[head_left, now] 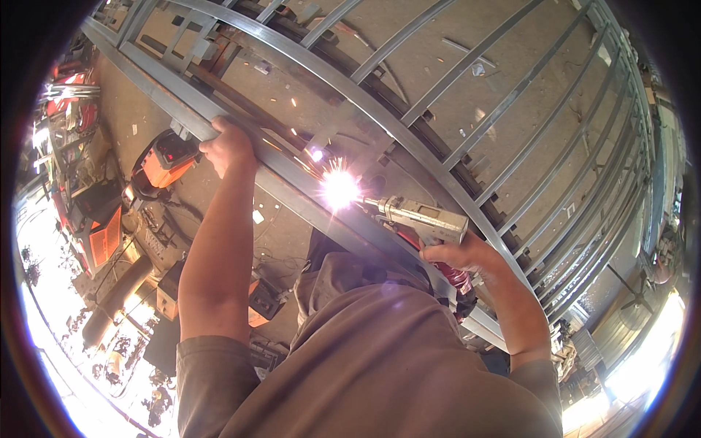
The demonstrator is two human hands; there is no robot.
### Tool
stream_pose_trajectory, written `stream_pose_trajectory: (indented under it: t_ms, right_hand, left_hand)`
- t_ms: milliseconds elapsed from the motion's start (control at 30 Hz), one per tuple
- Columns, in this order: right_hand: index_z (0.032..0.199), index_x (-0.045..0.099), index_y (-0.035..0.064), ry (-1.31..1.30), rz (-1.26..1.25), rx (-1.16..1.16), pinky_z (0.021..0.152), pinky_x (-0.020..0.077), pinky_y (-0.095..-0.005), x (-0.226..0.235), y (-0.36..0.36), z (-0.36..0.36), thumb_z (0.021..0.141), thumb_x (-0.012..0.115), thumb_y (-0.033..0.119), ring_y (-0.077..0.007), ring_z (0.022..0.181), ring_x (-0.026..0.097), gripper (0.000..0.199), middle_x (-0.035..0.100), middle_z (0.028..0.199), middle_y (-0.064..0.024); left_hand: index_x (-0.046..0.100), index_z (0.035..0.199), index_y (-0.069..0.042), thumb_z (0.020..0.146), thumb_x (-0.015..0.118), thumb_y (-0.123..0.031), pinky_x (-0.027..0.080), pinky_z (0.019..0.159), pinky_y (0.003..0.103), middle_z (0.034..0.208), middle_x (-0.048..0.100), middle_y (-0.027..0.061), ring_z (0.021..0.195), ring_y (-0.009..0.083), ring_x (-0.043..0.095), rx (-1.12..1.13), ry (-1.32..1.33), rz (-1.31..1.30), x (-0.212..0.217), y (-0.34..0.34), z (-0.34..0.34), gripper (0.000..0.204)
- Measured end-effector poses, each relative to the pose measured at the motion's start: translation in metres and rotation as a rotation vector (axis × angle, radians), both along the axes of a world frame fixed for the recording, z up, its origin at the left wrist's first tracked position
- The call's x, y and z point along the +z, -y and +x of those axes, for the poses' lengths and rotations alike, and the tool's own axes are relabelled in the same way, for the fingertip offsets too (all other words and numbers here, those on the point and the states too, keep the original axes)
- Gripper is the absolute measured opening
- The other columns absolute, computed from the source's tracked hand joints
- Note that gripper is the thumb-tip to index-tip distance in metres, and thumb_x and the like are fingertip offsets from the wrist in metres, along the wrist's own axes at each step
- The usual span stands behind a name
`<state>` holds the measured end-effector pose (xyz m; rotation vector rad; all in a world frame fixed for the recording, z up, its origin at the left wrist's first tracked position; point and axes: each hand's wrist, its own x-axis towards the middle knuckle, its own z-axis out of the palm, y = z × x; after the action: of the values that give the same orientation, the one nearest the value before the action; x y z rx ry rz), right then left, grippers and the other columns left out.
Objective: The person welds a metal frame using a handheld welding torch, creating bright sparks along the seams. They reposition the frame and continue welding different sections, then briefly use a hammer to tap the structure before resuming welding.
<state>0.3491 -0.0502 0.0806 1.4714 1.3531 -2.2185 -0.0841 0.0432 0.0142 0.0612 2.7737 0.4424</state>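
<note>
My right hand (460, 255) is closed round the grip of a pale, boxy welding gun (423, 217). The nozzle points left at a grey metal beam (288, 179) that runs diagonally in front of me. A blinding white-pink arc (340, 188) burns where the tip meets the beam, throwing sparks up and to the left; its glare hides the exact spot. Further up the beam, my left hand (229, 146) wraps over the metal, fingers bent round its edge. A dark red cable or hose (454, 277) hangs below the gun.
Beyond the beam stands a large frame of metal bars (409, 135) with a curved-looking rail. An orange and black machine (164, 159) sits on the floor at left, near another orange-fronted box (104, 235). A brown cylinder (117, 301) lies lower left. Scraps are scattered over the floor.
</note>
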Motion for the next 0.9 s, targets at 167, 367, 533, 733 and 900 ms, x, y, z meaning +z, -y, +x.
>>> stream_pose_trajectory:
  t_ms: [167, 367, 533, 733, 900]
  right_hand:
    - [0.143, 0.06, 0.0055, -0.004, -0.032, -0.03, 0.098, 0.0536, -0.036, 0.001, 0.003, 0.004, 0.082, 0.08, 0.021, -0.021, 0.109, 0.066, 0.066, 0.071, 0.122, -0.0104]
    - [0.121, 0.068, 0.0055, -0.087, -0.102, -0.092, 0.084, 0.0554, -0.0315, 0.025, 0.006, 0.027, 0.091, 0.081, 0.015, -0.0126, 0.093, 0.065, 0.034, 0.07, 0.107, -0.0037]
    - [0.138, 0.059, 0.0047, -0.393, 0.151, -0.629, 0.087, 0.0559, -0.0325, 0.075, 0.054, 0.069, 0.096, 0.081, 0.023, -0.0164, 0.096, 0.067, 0.051, 0.067, 0.12, -0.0082]
    - [0.137, 0.056, -0.0044, 0.004, 0.677, -1.073, 0.075, 0.0565, -0.0324, 0.102, 0.141, 0.103, 0.097, 0.073, 0.056, -0.0184, 0.087, 0.07, 0.074, 0.07, 0.113, -0.0141]
    - [0.134, 0.058, -0.0044, 0.458, 0.619, -1.144, 0.071, 0.0559, -0.032, 0.174, 0.237, 0.182, 0.104, 0.065, 0.048, -0.0177, 0.083, 0.07, 0.061, 0.072, 0.103, -0.0112]
  left_hand:
    - [0.043, 0.147, 0.007, 0.099, 0.035, -0.067, 0.049, 0.108, 0.054, 0.144, 0.059, 0.027, 0.128, 0.0454, 0.061, 0.019, 0.016, 0.022, -0.001, 0.0, -0.001, 0.089]
    - [0.042, 0.148, 0.01, 0.098, 0.037, -0.068, 0.049, 0.109, 0.055, 0.141, 0.06, 0.0304, 0.127, 0.0483, 0.062, 0.008, -0.039, 0.027, -0.008, 0.002, -0.004, 0.093]
    - [0.041, 0.148, 0.012, 0.098, 0.041, -0.066, 0.051, 0.107, 0.056, 0.14, 0.06, 0.0332, 0.127, 0.0492, 0.062, 0.027, -0.063, 0.059, -0.022, 0.004, -0.01, 0.092]
    - [0.038, 0.15, 0.012, 0.097, 0.044, -0.066, 0.052, 0.106, 0.053, 0.142, 0.058, 0.0352, 0.126, 0.0479, 0.063, 0.0, -0.042, 0.165, -0.027, 0.005, -0.016, 0.094]
    - [0.033, 0.152, 0.012, 0.096, 0.045, -0.067, 0.054, 0.106, 0.053, 0.143, 0.057, 0.0347, 0.125, 0.0466, 0.064, 0.019, -0.022, 0.178, -0.026, 0.007, -0.015, 0.098]
